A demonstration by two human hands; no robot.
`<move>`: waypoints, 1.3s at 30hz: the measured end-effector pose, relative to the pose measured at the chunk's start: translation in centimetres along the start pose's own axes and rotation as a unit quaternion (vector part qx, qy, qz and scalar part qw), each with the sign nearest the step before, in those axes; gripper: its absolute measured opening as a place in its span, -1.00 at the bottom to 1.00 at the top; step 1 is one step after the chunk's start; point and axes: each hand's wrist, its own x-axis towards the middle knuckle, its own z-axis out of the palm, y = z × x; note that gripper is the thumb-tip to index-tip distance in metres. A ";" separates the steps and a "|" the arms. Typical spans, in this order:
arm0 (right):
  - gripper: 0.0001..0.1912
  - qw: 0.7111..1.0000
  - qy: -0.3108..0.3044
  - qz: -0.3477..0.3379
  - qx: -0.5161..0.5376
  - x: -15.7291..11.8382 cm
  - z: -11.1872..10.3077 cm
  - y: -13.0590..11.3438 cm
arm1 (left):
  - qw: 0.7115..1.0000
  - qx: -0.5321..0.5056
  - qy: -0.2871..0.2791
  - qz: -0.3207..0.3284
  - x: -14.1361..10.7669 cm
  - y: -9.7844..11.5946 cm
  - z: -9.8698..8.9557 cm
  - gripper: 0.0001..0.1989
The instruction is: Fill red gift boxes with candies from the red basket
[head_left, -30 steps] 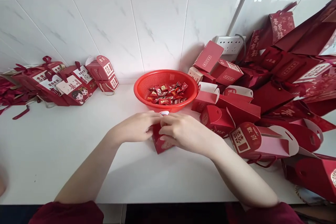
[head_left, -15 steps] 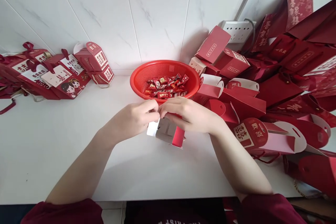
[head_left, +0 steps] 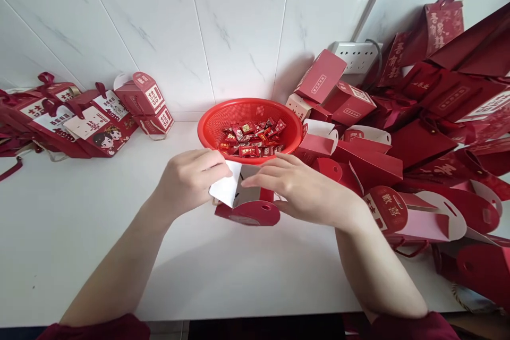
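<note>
A red cardboard gift box [head_left: 249,213] with a white inside stands in front of the basket, its top open and its flaps spread. My left hand [head_left: 191,179] is closed on its white left flap, fingers and thumb pinching the card. Over the box's right side reaches my right hand [head_left: 303,188], fingers stretched out and apart, the thumb near the right wall. I cannot tell whether it touches the card. Just behind the box, a red plastic basket [head_left: 207,127] holds several wrapped candies [head_left: 251,143].
Finished-looking red gift boxes [head_left: 107,127] with ribbons stand at the left by the tiled wall. Several opened and folded red boxes [head_left: 370,159] crowd the right side. A white power strip [head_left: 356,56] sits behind them. The white table [head_left: 99,255] ends near my sleeves.
My hands have moved apart from their near-touching position. The box's front red flap now hangs outward, and the right hand's fingers have straightened. My view has tilted slightly upward.
</note>
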 end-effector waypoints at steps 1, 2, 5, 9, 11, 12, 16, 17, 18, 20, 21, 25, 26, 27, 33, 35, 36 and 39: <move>-0.55 1.000 -0.018 0.011 -0.010 0.1 0.3 0.1 | 0.999 -0.010 -0.039 -0.013 0.1 0.1 0.1 -0.77; -0.60 0.999 -0.035 0.022 -0.020 0.3 0.7 0.3 | 0.996 -0.018 -0.088 -0.022 0.1 0.2 0.1 -0.74; -0.69 0.995 -0.046 0.064 -0.060 0.7 1.4 1.4 | 0.948 -0.092 -0.299 -0.062 0.1 0.0 -0.1 -0.65; -0.75 0.989 0.010 0.092 -0.113 1.1 1.5 2.5 | 0.842 -0.212 -0.490 -0.071 0.3 -0.2 -0.4 -0.57; -0.76 0.989 0.034 0.083 -0.120 1.1 1.1 2.3 | 0.842 -0.266 -0.466 -0.056 0.7 0.4 -0.5 -0.64; -0.76 0.989 0.046 0.076 -0.116 0.9 0.8 2.0 | 0.855 -0.282 -0.432 -0.055 1.0 0.8 -0.7 -0.68; -0.74 0.992 0.073 0.067 -0.076 0.1 -0.1 0.4 | 0.916 -0.260 -0.297 -0.065 1.5 2.4 -1.4 -0.77; -0.75 0.993 0.061 0.075 -0.065 -0.1 -0.1 0.1 | 0.922 -0.254 -0.287 -0.053 1.5 2.5 -1.4 -0.75; -0.76 0.994 0.040 0.087 -0.056 -0.2 -0.1 -0.1 | 0.920 -0.261 -0.289 -0.042 1.4 2.3 -1.3 -0.73; -0.76 0.991 -0.033 0.121 -0.042 -0.4 0.2 -0.2 | 0.899 -0.302 -0.310 -0.064 1.1 1.4 -0.8 -0.67; -0.74 0.987 -0.073 0.138 -0.038 -0.4 0.5 -0.1 | 0.885 -0.323 -0.321 -0.093 0.9 0.9 -0.4 -0.63; -0.67 0.968 -0.164 0.186 -0.050 -0.4 1.7 0.2 | 0.861 -0.328 -0.360 -0.145 0.5 -1.0 0.9 -0.59; -0.70 0.965 -0.174 0.191 -0.045 -0.4 2.0 0.2 | 0.859 -0.319 -0.381 -0.123 0.4 -1.2 1.0 -0.64; -0.75 0.962 -0.188 0.195 -0.028 -0.5 2.2 0.2 | 0.856 -0.310 -0.402 -0.098 0.4 -1.2 1.1 -0.68; -0.67 0.941 -0.251 0.179 0.138 -1.3 1.2 0.3 | 0.872 -0.250 -0.420 -0.023 0.1 -0.1 2.0 -0.82; -0.73 0.949 -0.213 0.185 0.140 -0.7 -0.5 0.9 | 0.886 -0.234 -0.399 -0.031 0.1 0.3 2.4 -0.86; -0.76 0.956 -0.180 0.193 0.126 0.1 -1.6 1.4 | 0.893 -0.226 -0.388 -0.034 0.1 0.5 2.6 -0.82; -0.79 0.966 -0.066 0.248 -0.008 4.0 -4.3 4.3 | 0.910 -0.207 -0.359 -0.027 0.0 0.7 3.0 -0.69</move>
